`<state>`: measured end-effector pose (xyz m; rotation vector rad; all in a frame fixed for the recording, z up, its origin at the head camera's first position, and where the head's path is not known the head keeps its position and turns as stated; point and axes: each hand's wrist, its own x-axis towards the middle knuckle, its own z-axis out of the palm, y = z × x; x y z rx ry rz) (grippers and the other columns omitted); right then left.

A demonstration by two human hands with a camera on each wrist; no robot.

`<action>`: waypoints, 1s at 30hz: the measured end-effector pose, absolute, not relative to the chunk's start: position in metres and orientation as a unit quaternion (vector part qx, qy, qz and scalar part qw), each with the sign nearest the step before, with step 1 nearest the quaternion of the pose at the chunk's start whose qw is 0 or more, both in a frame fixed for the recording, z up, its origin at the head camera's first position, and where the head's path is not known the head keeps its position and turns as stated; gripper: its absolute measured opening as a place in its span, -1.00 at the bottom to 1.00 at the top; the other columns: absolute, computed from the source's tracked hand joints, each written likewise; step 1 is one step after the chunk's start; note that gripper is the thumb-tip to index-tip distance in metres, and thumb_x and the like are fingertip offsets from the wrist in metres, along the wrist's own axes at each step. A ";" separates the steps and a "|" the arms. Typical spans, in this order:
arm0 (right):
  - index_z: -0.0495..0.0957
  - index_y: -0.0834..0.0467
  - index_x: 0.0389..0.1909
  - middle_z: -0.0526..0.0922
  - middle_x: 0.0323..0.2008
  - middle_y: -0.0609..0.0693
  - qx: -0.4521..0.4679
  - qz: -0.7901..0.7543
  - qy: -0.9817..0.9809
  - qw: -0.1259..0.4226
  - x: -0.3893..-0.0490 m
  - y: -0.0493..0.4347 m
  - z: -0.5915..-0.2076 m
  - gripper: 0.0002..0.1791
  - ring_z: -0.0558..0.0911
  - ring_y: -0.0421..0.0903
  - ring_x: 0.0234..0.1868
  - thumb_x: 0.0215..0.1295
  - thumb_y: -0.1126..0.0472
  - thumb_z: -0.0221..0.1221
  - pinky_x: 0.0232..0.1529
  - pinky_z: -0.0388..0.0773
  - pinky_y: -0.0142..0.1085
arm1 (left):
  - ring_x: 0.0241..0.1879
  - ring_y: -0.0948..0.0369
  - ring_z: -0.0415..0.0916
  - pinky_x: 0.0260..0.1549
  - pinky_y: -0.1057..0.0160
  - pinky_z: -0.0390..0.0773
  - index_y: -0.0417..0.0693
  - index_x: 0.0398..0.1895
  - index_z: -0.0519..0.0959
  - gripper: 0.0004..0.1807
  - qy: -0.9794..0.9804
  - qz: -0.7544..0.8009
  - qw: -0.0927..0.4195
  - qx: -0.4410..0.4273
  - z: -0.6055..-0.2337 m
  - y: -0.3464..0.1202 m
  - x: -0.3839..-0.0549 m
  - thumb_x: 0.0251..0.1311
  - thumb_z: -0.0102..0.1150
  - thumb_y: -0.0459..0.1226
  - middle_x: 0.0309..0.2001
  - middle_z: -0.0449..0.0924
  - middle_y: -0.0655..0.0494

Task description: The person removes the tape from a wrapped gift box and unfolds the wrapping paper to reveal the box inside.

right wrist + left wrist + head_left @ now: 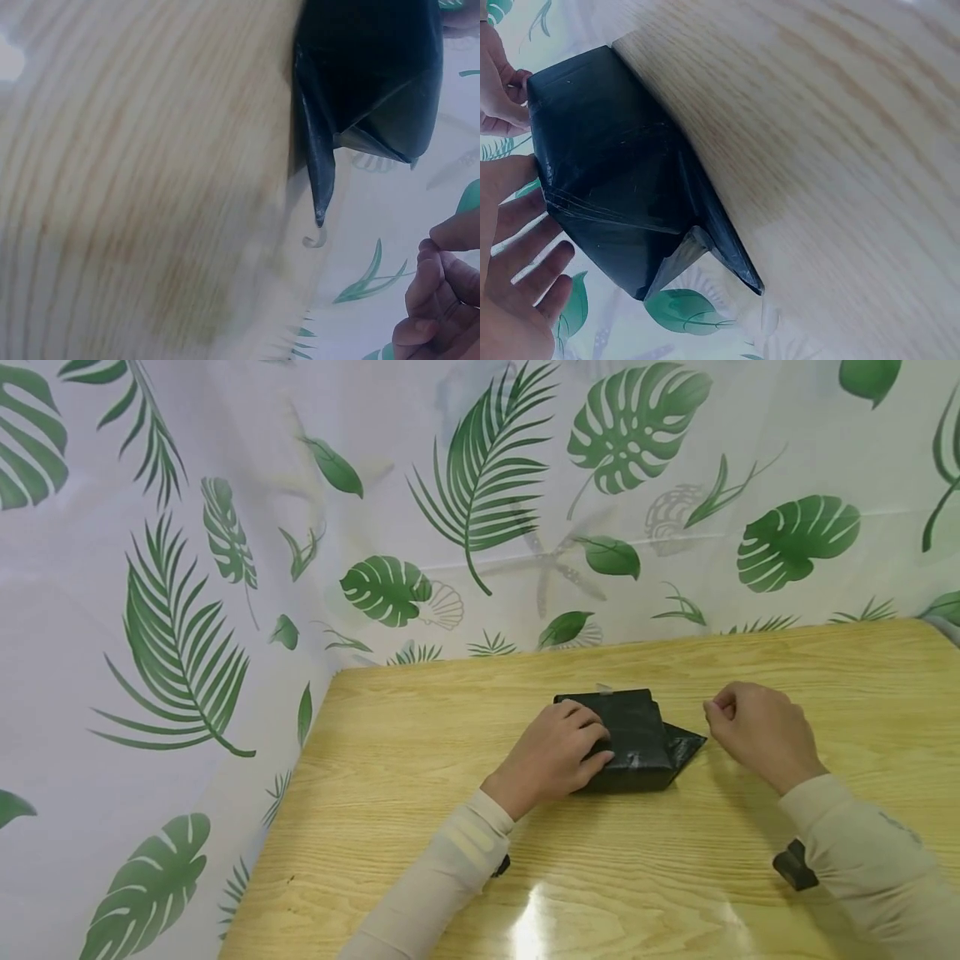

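Note:
A black wrapped package [633, 727] lies on the wooden table, its wrapping glossy and creased. From its right end sticks out a pointed flap [684, 745]. Another loose folded flap [739, 262] shows at the end nearer the left wrist camera. My left hand [562, 747] rests on the package's left part; in the left wrist view its fingers are extended beside the wrapping. Just right of the flap's tip, my right hand [761, 731] is apart from the package. Its fingers are curled and the thumb meets a fingertip, with nothing visible between them.
A small clear strip [604, 690], like tape, sits at the package's back edge. The wood-grain table [390, 735] ends at a white leaf-patterned curtain [285, 527] behind and on the left. A black device [795, 865] is under the right forearm.

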<state>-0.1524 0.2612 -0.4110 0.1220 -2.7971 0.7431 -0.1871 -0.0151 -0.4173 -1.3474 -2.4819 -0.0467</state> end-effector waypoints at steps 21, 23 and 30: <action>0.58 0.36 0.10 0.66 0.01 0.23 0.146 0.376 -0.914 -0.046 -0.179 0.273 -0.428 -0.73 0.63 0.16 0.02 0.51 0.31 0.11 -0.04 0.62 -0.12 | -0.12 0.22 0.60 -0.24 0.35 0.61 -0.12 0.13 0.66 -0.73 -0.882 -0.348 -0.116 -0.294 -0.426 -0.074 -0.209 0.50 0.05 -0.33 0.05 0.66 0.03; 0.54 0.38 0.11 0.63 0.03 0.25 0.161 0.377 -0.910 -0.067 -0.182 0.272 -0.434 -0.73 0.61 0.19 0.05 0.49 0.37 0.09 -0.01 0.61 -0.02 | -0.06 0.23 0.58 -0.17 0.36 0.60 -0.09 0.18 0.64 -0.71 -0.881 -0.332 -0.143 -0.305 -0.431 -0.074 -0.208 0.50 0.06 -0.32 0.10 0.64 0.05; 0.44 0.48 0.12 0.58 0.02 0.32 0.196 0.387 -0.895 -0.101 -0.185 0.262 -0.448 -0.70 0.60 0.26 0.05 0.41 0.49 0.05 -0.01 0.58 0.07 | -0.07 0.30 0.56 -0.09 0.36 0.59 -0.12 0.25 0.59 -0.66 -0.891 -0.282 -0.159 -0.318 -0.439 -0.070 -0.203 0.51 0.07 -0.30 0.09 0.63 0.07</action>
